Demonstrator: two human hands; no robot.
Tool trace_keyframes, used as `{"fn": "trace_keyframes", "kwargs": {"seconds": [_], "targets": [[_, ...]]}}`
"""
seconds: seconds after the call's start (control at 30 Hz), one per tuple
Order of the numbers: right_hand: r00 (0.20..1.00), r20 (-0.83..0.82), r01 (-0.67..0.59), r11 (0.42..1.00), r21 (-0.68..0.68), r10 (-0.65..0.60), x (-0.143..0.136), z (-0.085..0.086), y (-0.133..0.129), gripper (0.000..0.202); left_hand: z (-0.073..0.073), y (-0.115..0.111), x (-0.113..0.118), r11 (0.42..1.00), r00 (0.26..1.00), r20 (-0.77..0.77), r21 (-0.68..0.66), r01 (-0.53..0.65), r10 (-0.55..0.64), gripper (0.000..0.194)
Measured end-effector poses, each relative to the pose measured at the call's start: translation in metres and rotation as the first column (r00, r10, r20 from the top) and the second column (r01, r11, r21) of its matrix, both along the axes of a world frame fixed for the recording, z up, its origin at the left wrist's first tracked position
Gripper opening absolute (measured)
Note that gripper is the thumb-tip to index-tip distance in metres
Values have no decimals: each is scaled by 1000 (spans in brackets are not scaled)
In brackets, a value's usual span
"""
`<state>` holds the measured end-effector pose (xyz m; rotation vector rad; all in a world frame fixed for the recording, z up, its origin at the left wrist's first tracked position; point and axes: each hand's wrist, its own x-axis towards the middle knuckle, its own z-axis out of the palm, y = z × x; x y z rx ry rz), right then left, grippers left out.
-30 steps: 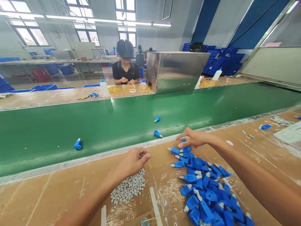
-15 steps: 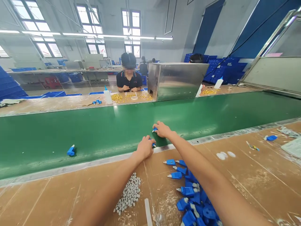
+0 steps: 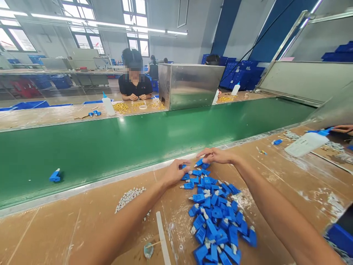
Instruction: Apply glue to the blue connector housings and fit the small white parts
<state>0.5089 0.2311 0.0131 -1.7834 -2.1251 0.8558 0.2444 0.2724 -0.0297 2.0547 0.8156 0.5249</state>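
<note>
A large pile of blue parts with pale grey tips lies on the brown worktable. At its far end are both hands. My left hand has its fingers curled over a blue part beside the belt edge; whether it grips the part cannot be made out. Just right of it, my right hand closes its fingers on a blue part. Small grey pieces are heaped left of my left forearm, which hides some of them. One more blue part rests on the green belt.
A white glue bottle and another person's hand are at the right. Across the belt sit a person, a metal box, a glue bottle and yellow pieces. Near the front lies a white strip.
Both hands have come back from the green belt to the far end of the blue pile, bringing blue parts. The view has turned right, showing more of the pile and the right-hand glue bottle.
</note>
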Motion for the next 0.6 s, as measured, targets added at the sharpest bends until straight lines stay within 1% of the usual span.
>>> {"fn": "trace_keyframes", "kwargs": {"seconds": [0.07, 0.13, 0.23, 0.33, 0.4, 0.47, 0.53, 0.6], "targets": [[996, -51, 79, 995, 65, -76, -5, -5, -18, 42, 1, -12, 13, 1000, 998, 53, -15, -14, 15, 45], [990, -84, 126, 986, 110, -117, -18, -12, -28, 45, 2, -23, 26, 1000, 996, 89, -28, -9, 11, 51], [985, -116, 143, 980, 135, -128, -37, -22, -42, 40, 5, -38, 43, 998, 993, 112, -49, 32, -26, 52], [975, -137, 198, 967, 160, -177, -38, -21, -62, 35, 9, -48, 49, 994, 994, 92, -86, 63, -56, 53], [957, -151, 276, 940, 198, -249, -27, -16, -79, 38, 15, -50, 44, 993, 998, 51, -113, 44, -39, 52], [929, -156, 364, 904, 225, -335, -10, -11, -100, 42, 26, -51, 32, 992, 1000, 6, -124, 13, -12, 49], [902, -133, 431, 876, 215, -411, 8, -11, -121, 39, 42, -55, 14, 993, 1000, -21, -120, 1, -3, 47], [876, -91, 482, 854, 193, -474, 22, -17, -141, 33, 59, -63, -7, 994, 1000, -22, -107, -1, -2, 45]]}}
